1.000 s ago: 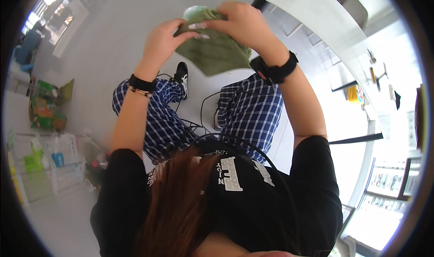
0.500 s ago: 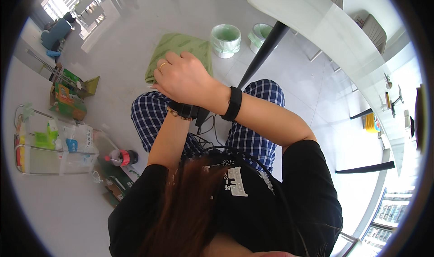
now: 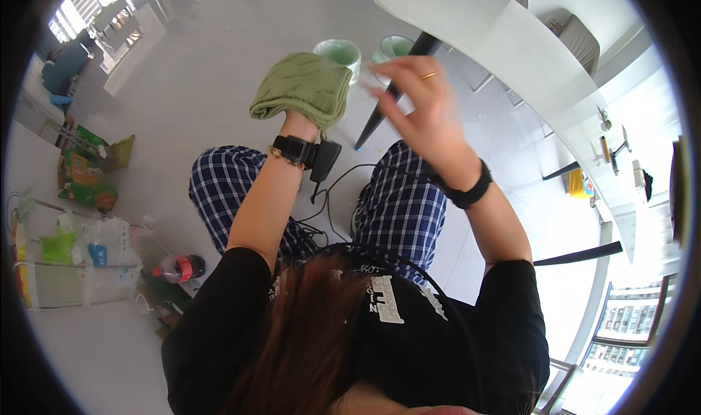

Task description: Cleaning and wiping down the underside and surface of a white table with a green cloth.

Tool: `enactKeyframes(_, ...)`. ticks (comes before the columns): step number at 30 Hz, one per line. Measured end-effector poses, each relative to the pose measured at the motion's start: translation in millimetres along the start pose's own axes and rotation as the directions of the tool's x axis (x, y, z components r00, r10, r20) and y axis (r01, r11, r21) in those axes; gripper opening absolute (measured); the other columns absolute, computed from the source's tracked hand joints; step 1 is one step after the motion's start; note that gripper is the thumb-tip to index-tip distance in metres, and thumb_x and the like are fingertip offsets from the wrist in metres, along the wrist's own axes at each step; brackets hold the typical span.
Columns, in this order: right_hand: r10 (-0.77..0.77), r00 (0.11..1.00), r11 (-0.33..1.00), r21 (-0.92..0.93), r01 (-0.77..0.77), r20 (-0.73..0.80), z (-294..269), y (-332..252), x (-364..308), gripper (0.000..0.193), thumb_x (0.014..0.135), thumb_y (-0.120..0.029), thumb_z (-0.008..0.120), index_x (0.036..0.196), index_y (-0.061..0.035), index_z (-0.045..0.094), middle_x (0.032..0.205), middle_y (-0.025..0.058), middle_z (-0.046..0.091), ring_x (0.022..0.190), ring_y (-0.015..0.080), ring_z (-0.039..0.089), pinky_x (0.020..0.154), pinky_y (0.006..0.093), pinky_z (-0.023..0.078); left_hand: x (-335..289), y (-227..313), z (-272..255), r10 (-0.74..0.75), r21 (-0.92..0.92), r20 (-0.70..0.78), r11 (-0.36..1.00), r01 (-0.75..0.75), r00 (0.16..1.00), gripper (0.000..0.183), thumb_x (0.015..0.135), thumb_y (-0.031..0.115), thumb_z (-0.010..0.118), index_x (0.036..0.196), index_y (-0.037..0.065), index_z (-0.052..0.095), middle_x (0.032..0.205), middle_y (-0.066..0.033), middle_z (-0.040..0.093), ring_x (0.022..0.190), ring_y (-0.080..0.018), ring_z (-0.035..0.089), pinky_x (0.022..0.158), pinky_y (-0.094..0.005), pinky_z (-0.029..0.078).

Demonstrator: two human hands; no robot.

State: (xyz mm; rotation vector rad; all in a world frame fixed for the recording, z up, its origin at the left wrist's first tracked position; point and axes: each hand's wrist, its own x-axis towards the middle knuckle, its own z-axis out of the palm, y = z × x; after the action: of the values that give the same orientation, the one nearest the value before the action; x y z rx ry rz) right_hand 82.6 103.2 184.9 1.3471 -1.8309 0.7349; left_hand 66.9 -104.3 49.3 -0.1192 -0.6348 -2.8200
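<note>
A folded green towel [image 3: 301, 86] drapes over my left hand [image 3: 300, 123], which holds it up in front of my knees. Only the base of that hand shows; its fingers are hidden under the cloth. My right hand [image 3: 420, 105] is raised to the right of the towel, apart from it. Motion smears the fingertips, but the fingers are spread, and nothing shows between them. A dark device [image 3: 326, 159] sits beside the band on my left wrist.
Two lined bins [image 3: 340, 52] [image 3: 395, 47] stand on the floor ahead. A white table [image 3: 504, 32] with a dark leg [image 3: 376, 116] curves along the right. On the left are a wire rack [image 3: 80, 265], boxes [image 3: 86, 174] and a bottle [image 3: 179, 268]. Cables [image 3: 328, 203] run between my knees.
My right hand has moved from in front of the towel to the right, its fingers now spread. The towel, opened out wider before, is now bunched smaller over my left hand.
</note>
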Motion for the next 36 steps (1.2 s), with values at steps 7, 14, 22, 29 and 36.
enactKeyframes(7, 0.220, 0.975, 0.917, -0.338, -0.211, -0.011, -22, 67, 37, 0.027, 0.086, -0.009, 0.067, 0.113, -0.0055, 0.066, 0.119, 0.0113, 0.062, 0.113, 0.0299, 0.056, 0.098, 0.0397, 0.043, 110, -33, -20, 0.275, 0.872, 0.209, 0.381, -0.306, 0.938, 0.036, 0.103, 0.035, 0.038, 0.119, 0.007, 0.054, 0.120, -0.0116, 0.058, 0.105, -0.0255, 0.059, 0.092, -0.0393, 0.053)
enactKeyframes(14, 0.744, 0.661, 0.617, -0.483, -0.621, 0.100, -27, 82, 45, 0.045, 0.099, -0.026, 0.048, 0.143, -0.0161, 0.048, 0.148, 0.0141, 0.043, 0.143, 0.0353, 0.030, 0.114, 0.0538, 0.026, 139, -70, 14, 0.250, 0.884, 0.302, 0.288, -0.368, 0.920, 0.040, 0.105, 0.033, 0.035, 0.136, 0.010, 0.045, 0.133, -0.0068, 0.053, 0.121, -0.0213, 0.051, 0.104, -0.0370, 0.045)
enactKeyframes(22, 0.810, 0.571, 0.504, -0.654, -0.564, 0.132, -69, 54, 68, 0.067, 0.094, -0.059, 0.031, 0.149, -0.0210, 0.039, 0.152, 0.0090, 0.040, 0.143, 0.0298, 0.032, 0.114, 0.0544, 0.030, 132, -90, 32, -0.177, -0.412, 0.134, 0.885, 0.217, 0.975, 0.041, 0.105, 0.033, 0.036, 0.137, 0.008, 0.043, 0.135, -0.0088, 0.051, 0.121, -0.0229, 0.051, 0.104, -0.0360, 0.043)
enactKeyframes(29, 0.722, 0.668, 0.539, -0.456, -0.708, -0.183, -117, 18, 61, 0.034, 0.100, -0.019, 0.042, 0.127, -0.0001, 0.053, 0.110, 0.0111, 0.060, 0.091, 0.0198, 0.061, 0.074, 0.0306, 0.050, 90, -31, 121, -0.056, 0.471, 0.351, 0.873, -0.124, 0.935, 0.039, 0.102, 0.031, 0.042, 0.125, 0.002, 0.053, 0.119, -0.0135, 0.061, 0.107, -0.0278, 0.060, 0.096, -0.0370, 0.047)
enactKeyframes(36, 0.644, 0.377, 0.424, -0.099, -0.900, -0.666, -121, 9, 61, 0.024, 0.093, -0.003, 0.043, 0.108, 0.0024, 0.061, 0.086, 0.0048, 0.057, 0.069, 0.0127, 0.052, 0.056, 0.0282, 0.038, 56, -55, 166, 0.472, 0.643, 0.319, 0.530, -0.553, 0.822, 0.038, 0.096, 0.023, 0.051, 0.124, -0.003, 0.056, 0.118, -0.0209, 0.064, 0.102, -0.0319, 0.065, 0.092, -0.0400, 0.051)
